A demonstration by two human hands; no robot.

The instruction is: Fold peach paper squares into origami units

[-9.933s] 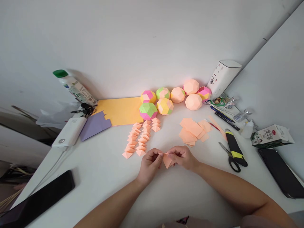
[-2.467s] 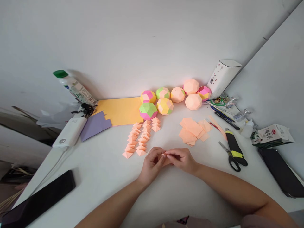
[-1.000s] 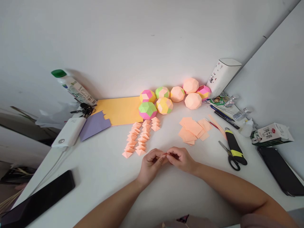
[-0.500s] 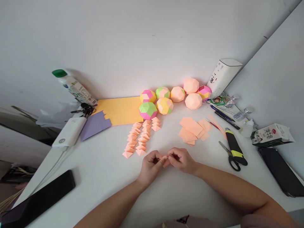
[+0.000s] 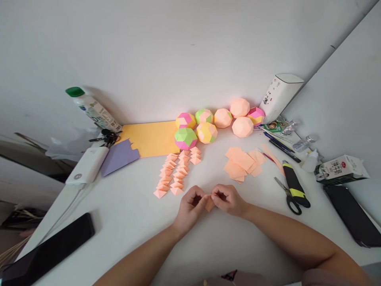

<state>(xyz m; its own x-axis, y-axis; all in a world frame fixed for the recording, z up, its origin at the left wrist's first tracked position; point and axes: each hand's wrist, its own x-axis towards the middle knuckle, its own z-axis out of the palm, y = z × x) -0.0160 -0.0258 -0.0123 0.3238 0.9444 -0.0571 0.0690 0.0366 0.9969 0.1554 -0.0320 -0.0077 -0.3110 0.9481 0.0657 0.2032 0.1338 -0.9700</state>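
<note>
Between my two hands is a small piece of peach paper [image 5: 209, 205], mostly hidden by my fingers. My left hand [image 5: 192, 206] pinches its left side between thumb and forefinger. The right side is pinched by my right hand [image 5: 228, 200]. Beyond my left hand, folded peach paper pieces [image 5: 179, 173] lie in overlapping rows. Flat peach paper pieces [image 5: 239, 162] are heaped beyond my right hand. Several faceted paper balls [image 5: 207, 132] in peach, yellow, green and pink stand against the wall.
Scissors [image 5: 288, 196] and a black-yellow utility knife [image 5: 295, 184] lie at right, near pens, small bottles, a milk carton [image 5: 342, 169] and a dark phone [image 5: 353, 214]. At left are orange card [image 5: 154, 137], purple card [image 5: 120, 157], a white power bank [image 5: 87, 165], a spray bottle and a black phone [image 5: 50, 250].
My left thumb and fingers have shifted slightly on the peach paper, and more of it now shows below my fingertips. My right hand has barely moved.
</note>
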